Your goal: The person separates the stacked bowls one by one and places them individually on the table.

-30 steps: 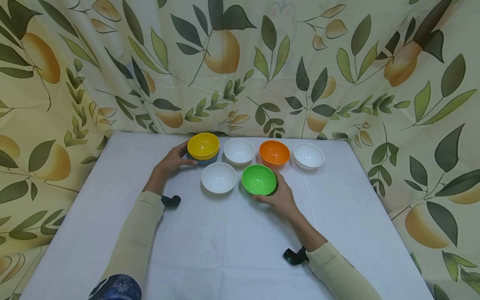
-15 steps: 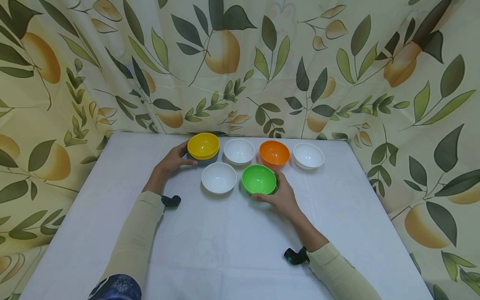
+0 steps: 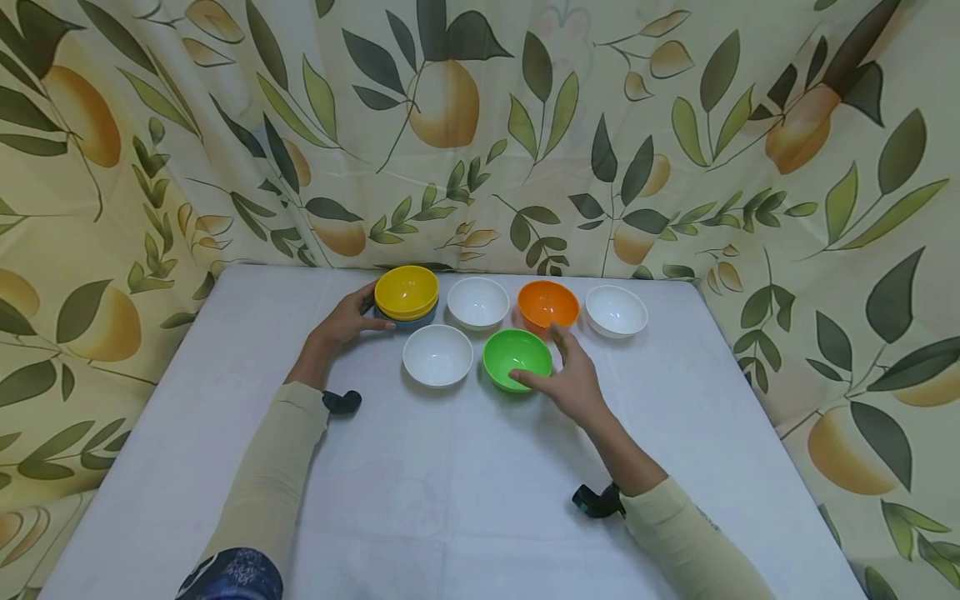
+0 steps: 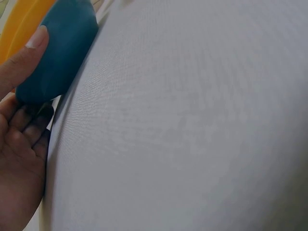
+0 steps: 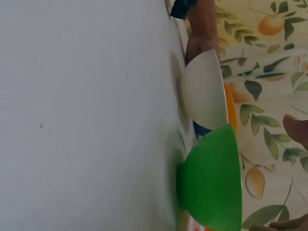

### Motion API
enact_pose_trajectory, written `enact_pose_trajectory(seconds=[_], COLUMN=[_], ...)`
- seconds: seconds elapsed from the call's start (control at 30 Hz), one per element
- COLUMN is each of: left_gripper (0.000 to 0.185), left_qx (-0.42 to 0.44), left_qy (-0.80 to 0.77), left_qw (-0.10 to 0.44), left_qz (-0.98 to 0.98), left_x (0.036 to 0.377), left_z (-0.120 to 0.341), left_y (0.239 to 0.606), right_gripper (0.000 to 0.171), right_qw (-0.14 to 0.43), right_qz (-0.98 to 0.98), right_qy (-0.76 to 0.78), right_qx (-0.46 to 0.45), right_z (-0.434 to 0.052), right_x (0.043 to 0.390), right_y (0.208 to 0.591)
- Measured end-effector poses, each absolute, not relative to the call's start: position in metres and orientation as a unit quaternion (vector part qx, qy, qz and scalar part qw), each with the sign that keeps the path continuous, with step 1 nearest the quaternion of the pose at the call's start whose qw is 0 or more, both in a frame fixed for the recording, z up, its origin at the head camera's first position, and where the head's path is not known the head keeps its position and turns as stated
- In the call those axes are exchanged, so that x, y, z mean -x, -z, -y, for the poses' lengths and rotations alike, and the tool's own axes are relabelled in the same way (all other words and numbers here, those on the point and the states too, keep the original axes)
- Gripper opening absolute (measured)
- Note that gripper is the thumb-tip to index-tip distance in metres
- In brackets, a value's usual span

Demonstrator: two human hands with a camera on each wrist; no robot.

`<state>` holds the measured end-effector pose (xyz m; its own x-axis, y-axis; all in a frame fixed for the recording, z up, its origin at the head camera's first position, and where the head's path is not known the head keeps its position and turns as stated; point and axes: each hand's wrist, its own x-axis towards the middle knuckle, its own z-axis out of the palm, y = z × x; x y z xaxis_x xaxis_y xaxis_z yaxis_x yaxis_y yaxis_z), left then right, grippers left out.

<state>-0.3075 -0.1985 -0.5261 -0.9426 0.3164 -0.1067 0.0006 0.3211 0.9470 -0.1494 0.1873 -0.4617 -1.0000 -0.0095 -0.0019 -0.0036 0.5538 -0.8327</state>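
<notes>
My left hand holds the side of a blue bowl, its thumb lying on the outer wall. Nested in that blue bowl are yellow bowls, stacked at the back left. Over the near right side of a green bowl hovers my right hand, thumb and fingers spread. In the right wrist view the thumb is apart from the green bowl, which stands upright on the cloth. Left of the green bowl sits a white bowl.
Behind stand another white bowl, an orange bowl and a white bowl at the right end. A white cloth covers the table. A patterned curtain hangs right behind the table's back edge.
My right hand has let go of the green bowl and lifted slightly up and to the right. The left hand and the bowls have stayed in place.
</notes>
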Motion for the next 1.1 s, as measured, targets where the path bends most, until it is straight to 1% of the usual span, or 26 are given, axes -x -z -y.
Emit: enact_pose_trajectory(seconds=[0.23, 0.37, 0.5, 0.73, 1.1], left_gripper=[0.109, 0.108, 0.107, 0.106, 0.106], left_qx=[-0.096, -0.097, -0.101, -0.103, -0.108], left_qy=[-0.570, -0.571, -0.573, -0.572, -0.570], left_qw=[0.139, 0.137, 0.137, 0.135, 0.136], left_qz=[-0.804, -0.803, -0.802, -0.803, -0.803], left_x=[0.308, 0.307, 0.307, 0.307, 0.307], left_z=[0.198, 0.198, 0.198, 0.197, 0.198], left_y=[0.526, 0.525, 0.525, 0.524, 0.525], right_gripper=[0.108, 0.109, 0.112, 0.112, 0.111], right_qw=[-0.005, -0.006, 0.004, 0.013, 0.044], right_qz=[-0.892, -0.889, -0.883, -0.885, -0.890], right_qy=[0.451, 0.455, 0.464, 0.456, 0.445], right_qx=[0.028, 0.048, 0.065, 0.092, 0.091], right_z=[-0.174, -0.159, -0.145, -0.129, -0.108], right_x=[0.161, 0.170, 0.178, 0.191, 0.209], right_y=[0.446, 0.436, 0.428, 0.417, 0.409])
